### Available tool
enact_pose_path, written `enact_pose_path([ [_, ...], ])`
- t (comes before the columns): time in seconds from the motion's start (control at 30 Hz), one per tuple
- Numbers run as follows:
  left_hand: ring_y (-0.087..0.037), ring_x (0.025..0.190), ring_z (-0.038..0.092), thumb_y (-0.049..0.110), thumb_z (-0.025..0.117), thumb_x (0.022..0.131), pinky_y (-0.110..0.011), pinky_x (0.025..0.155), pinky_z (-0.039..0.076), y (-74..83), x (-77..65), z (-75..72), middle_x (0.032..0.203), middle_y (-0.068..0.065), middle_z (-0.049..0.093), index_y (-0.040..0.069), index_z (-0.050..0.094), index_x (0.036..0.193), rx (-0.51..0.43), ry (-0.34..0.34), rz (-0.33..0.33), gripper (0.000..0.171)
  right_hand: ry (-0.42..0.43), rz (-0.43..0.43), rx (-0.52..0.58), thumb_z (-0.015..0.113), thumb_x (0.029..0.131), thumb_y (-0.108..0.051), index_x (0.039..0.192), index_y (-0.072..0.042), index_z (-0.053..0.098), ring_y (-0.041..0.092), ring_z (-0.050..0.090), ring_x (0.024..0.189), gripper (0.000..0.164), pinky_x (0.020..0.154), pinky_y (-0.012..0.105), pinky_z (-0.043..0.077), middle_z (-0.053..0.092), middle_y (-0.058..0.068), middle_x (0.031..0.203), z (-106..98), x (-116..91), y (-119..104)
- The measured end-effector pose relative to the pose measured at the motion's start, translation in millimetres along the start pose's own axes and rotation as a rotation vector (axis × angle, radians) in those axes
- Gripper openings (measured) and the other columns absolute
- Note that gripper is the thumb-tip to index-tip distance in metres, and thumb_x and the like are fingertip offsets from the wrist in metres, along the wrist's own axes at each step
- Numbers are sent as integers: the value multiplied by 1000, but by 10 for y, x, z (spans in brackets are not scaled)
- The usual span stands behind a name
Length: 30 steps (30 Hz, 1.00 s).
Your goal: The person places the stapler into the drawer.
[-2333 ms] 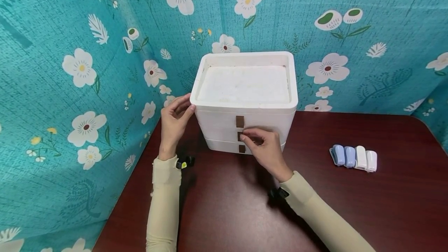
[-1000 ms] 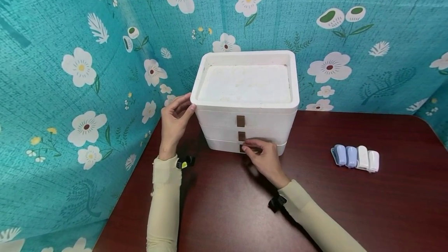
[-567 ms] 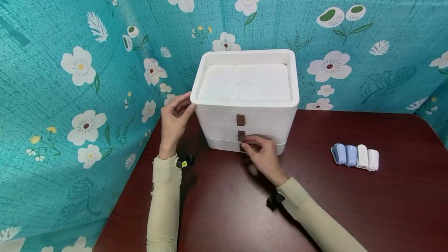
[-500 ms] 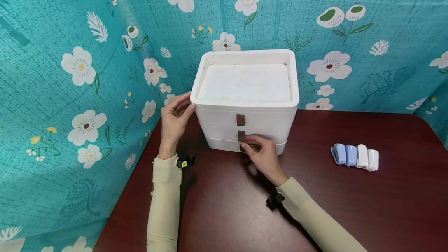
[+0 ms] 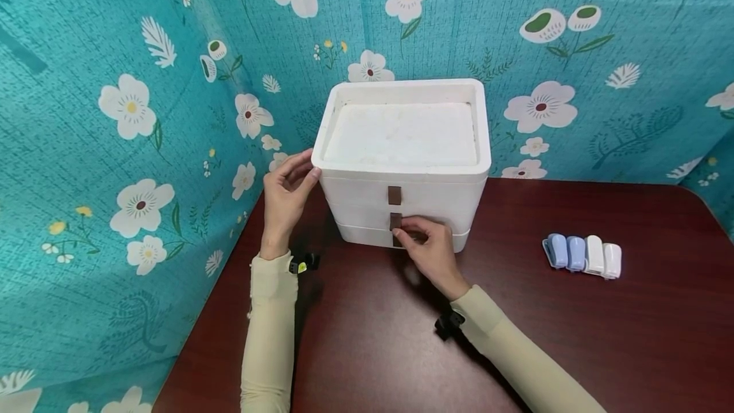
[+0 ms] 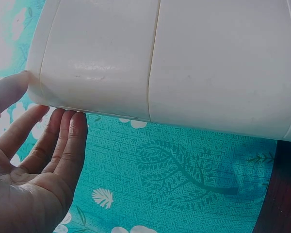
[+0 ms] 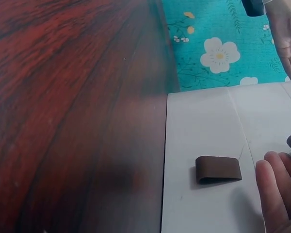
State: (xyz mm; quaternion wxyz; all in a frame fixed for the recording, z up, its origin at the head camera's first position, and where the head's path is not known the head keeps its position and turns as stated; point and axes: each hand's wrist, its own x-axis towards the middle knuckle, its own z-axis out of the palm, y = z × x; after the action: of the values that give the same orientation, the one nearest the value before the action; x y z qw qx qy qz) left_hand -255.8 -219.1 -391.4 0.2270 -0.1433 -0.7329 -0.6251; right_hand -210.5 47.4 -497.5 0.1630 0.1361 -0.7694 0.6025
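The white drawer unit (image 5: 361, 199) stands upright on the dark red tabletop (image 5: 355, 336), near the floral cloth (image 5: 436, 43). The right hand (image 5: 429, 248) pinches the middle brown tab (image 5: 395, 219) between thumb and fingers. The upper brown tab (image 5: 394, 195) is above this grip; the lower brown tab (image 7: 218, 168) is below it. The left hand (image 5: 285, 199), fingers extended and thumb apart, touches the unit's front left corner. Four clip-like items (image 5: 576, 253), two blue and two white, lie side by side, well right of the unit.
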Motion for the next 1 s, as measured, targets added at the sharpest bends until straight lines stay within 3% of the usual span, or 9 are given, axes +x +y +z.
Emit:
enact_pose_path([
  [0.53, -10, 109, 73, 3, 73, 96, -21, 95, 61, -7, -4, 1, 130, -24, 69, -1, 69, 133, -11, 6, -12, 38, -13, -31, 48, 83, 88, -7, 99, -4, 82, 1, 73, 81, 11, 68, 17, 61, 82, 14, 92, -25, -33, -18],
  [1.0, -10, 109, 73, 4, 74, 95, -22, 95, 61, -11, -3, 0, 129, -23, 70, 0, 70, 132, 9, 2, -1, 38, -33, -60, 63, 83, 86, -1, 98, -2, 82, -6, 72, 82, 12, 69, 17, 63, 82, 14, 91, -25, -228, -59],
])
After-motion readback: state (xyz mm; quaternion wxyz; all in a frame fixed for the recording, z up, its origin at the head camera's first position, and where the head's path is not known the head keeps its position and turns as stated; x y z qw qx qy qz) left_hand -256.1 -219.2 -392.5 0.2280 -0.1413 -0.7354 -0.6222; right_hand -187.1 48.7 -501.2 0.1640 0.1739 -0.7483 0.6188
